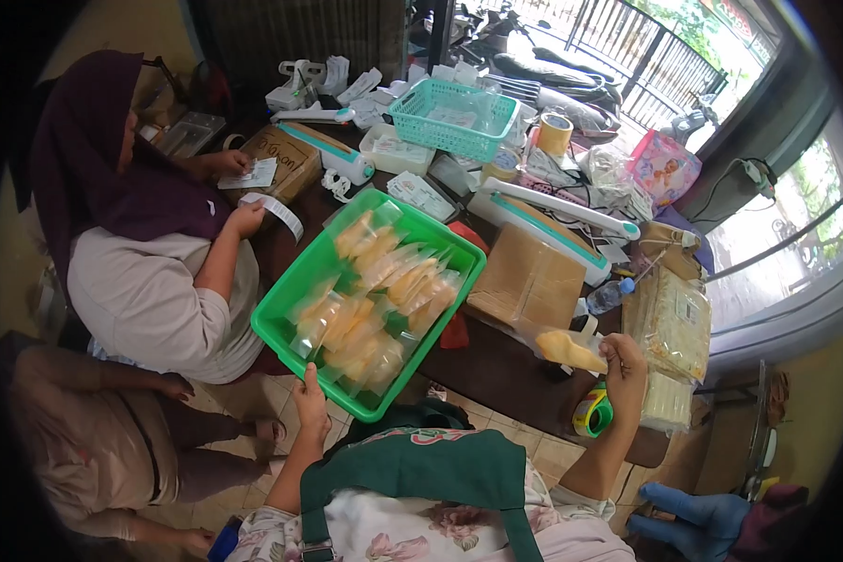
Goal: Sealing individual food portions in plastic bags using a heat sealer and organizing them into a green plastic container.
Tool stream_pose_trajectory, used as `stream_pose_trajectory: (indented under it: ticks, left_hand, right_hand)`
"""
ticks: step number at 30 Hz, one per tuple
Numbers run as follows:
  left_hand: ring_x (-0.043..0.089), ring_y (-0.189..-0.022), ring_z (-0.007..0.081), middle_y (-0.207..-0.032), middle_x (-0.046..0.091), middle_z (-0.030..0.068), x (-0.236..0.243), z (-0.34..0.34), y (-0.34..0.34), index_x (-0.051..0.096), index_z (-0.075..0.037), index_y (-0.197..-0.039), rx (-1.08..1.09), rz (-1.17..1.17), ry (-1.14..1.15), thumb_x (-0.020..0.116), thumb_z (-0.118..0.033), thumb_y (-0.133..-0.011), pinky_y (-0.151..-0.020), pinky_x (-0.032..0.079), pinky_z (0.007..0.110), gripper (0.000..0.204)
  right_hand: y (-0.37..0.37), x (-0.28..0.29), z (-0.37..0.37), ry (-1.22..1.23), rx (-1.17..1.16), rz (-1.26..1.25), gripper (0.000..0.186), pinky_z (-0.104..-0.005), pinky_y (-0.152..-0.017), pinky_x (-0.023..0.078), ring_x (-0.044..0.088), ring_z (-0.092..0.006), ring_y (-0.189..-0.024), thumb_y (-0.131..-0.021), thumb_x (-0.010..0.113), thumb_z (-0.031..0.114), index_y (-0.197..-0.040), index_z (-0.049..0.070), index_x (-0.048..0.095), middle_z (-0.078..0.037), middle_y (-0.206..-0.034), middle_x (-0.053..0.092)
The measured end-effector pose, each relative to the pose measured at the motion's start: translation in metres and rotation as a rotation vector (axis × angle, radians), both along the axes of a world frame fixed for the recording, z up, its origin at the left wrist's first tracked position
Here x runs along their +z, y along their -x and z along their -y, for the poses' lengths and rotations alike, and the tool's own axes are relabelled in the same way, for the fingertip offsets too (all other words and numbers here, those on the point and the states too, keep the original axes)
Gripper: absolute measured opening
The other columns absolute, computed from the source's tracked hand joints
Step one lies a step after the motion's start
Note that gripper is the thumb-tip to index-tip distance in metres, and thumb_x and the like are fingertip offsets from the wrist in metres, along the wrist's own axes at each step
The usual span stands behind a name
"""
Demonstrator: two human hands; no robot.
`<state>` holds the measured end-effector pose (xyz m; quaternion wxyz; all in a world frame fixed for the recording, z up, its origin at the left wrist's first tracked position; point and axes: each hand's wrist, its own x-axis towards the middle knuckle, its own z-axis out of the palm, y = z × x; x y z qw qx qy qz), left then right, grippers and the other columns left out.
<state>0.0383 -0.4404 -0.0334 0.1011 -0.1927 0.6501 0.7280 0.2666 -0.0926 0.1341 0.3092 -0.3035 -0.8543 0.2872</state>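
Note:
A bright green plastic tray [273,298] holds several clear plastic bags [384,267] with pale yellow-orange contents that I cannot name. My left hand [310,405] grips the tray's near left edge; part of its fingers is hidden by the rim. Out to the right, my right hand [626,363] pinches the end of one clear bag of the yellow food [569,350], raised near the table's front edge. Just below that hand stands a green and yellow roll-shaped container [592,412].
A cardboard box [525,279] lies right of the tray, beside a long bag sealer [543,229]. A turquoise basket [454,120] stands at the back. Wrapped yellow packs [667,323] are stacked at right. At left, a person [150,244] handles labels over another box [295,169].

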Motion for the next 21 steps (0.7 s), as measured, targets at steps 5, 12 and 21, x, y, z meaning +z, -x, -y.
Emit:
stream_pose_trajectory:
  ticks: [5, 12, 21]
  left_hand:
    - [0.04, -0.064, 0.01, -0.068, 0.043, -0.0004, 0.006, -0.008, 0.0, 0.048, -0.008, -0.074, -0.076, 0.015, 0.146, 0.052, -0.045, -0.085, -0.058, 0.035, 0.026, 0.039]
    - [0.053, -0.07, 0.0255, -0.069, 0.052, 0.0125, 0.038, 0.007, 0.021, 0.057, 0.001, -0.074, -0.419, 0.173, 0.969, 0.053, -0.047, -0.083, -0.067, 0.042, 0.039, 0.048]
    - [0.056, -0.095, 0.0224, -0.1, 0.059, 0.012, 0.14, -0.194, -0.006, 0.055, -0.003, -0.105, -1.155, -0.967, 0.29, 0.068, -0.021, -0.075, -0.081, 0.044, 0.033, 0.037]
  right_hand:
    - [0.014, -0.007, -0.019, -0.023, 0.077, 0.055, 0.008, -0.0241, -0.061, 0.042, 0.053, -0.0137, -0.065, -0.081, 0.048, -0.004, -0.086, -0.004, 0.055, -0.007, -0.07, 0.053]
    - [0.031, -0.001, -0.036, -0.053, 0.208, 0.066, 0.014, -0.0288, -0.06, 0.044, 0.056, -0.0243, -0.065, -0.074, 0.05, -0.008, -0.085, -0.001, 0.056, -0.012, -0.071, 0.054]
    - [0.08, 0.001, -0.043, -0.038, 0.508, 0.138, 0.011, -0.0374, -0.059, 0.045, 0.057, -0.0326, -0.07, -0.072, 0.056, 0.001, -0.083, 0.004, 0.057, -0.012, -0.076, 0.057]
